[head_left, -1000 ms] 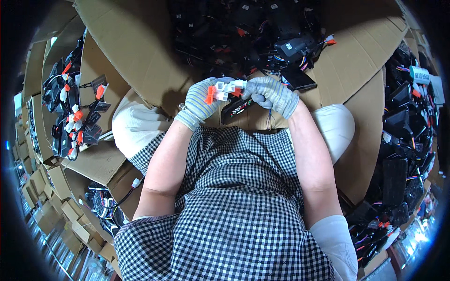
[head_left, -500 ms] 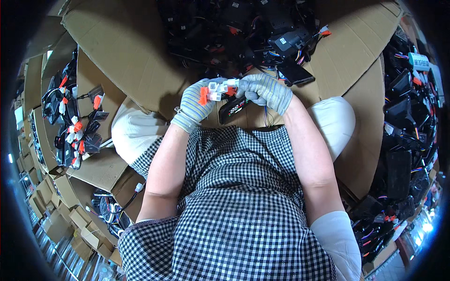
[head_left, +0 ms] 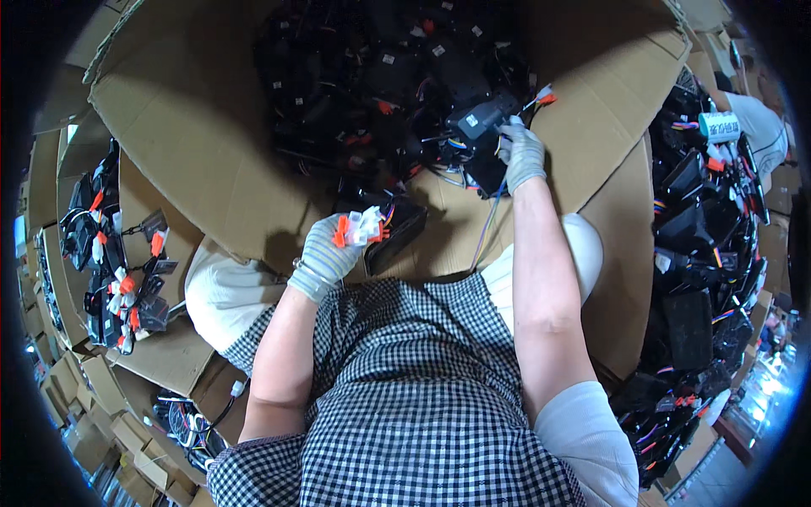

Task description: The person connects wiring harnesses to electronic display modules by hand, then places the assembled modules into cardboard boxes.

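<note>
My left hand, in a striped knit glove, is closed round a bunch of white and orange plug connectors. Wires lead from the bunch to a black display unit lying beside that hand. Farther off to the right, my gloved right hand has its fingers curled on a black display unit at the near edge of a pile. Another black unit with a small white label lies just beyond those fingers. Thin coloured wires hang below the right hand. The fingertips are partly hidden among the units.
A large open cardboard box holds the dark pile of units. Wired units with orange and white plugs stand stacked at the left. More black units fill the right side, where another person's sleeve shows.
My hands have parted. The right hand has left the connectors and reached forward right to the pile; the left still holds the connector bunch. The whole view has shifted slightly.
</note>
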`<control>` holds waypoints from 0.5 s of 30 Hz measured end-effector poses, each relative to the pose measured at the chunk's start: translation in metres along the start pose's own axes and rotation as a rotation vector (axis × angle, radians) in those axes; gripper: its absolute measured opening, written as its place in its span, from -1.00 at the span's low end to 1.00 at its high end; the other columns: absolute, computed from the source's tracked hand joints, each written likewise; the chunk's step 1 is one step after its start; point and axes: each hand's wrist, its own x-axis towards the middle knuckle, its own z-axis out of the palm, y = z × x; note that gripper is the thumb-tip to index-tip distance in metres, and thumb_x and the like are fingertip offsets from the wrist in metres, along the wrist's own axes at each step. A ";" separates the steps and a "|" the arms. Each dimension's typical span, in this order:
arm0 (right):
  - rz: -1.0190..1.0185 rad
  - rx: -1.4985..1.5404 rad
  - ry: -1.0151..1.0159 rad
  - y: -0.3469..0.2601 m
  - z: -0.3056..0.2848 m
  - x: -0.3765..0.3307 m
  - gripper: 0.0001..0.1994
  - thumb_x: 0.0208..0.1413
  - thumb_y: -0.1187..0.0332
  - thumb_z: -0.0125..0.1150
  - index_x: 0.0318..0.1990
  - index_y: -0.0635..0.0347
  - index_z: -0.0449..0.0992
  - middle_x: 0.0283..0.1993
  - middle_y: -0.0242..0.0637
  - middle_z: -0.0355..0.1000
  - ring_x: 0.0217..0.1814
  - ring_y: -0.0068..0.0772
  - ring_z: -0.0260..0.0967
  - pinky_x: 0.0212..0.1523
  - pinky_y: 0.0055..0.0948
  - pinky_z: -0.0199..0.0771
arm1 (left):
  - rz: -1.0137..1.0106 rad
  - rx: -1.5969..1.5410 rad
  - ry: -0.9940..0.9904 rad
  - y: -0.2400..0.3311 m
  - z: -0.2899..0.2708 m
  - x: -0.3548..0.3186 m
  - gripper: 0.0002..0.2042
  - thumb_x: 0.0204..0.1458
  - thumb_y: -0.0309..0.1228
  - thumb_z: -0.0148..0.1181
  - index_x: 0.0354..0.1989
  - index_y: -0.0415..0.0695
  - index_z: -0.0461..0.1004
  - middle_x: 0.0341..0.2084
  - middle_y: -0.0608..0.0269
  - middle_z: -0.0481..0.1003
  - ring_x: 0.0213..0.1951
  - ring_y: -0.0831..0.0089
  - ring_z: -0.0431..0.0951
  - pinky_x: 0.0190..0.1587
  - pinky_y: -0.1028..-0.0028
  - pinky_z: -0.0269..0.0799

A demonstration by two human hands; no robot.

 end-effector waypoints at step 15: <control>-0.308 -0.147 -0.111 0.039 0.014 -0.049 -0.77 0.03 0.26 0.09 -0.36 0.25 0.54 -0.38 -0.39 0.46 -0.31 -0.62 0.29 -0.22 -0.59 0.23 | -0.035 -0.126 -0.122 0.030 -0.016 0.000 -0.86 -0.05 -0.49 0.03 -0.31 -0.15 0.45 -0.45 0.26 0.52 -0.40 0.41 0.52 -0.35 0.56 0.42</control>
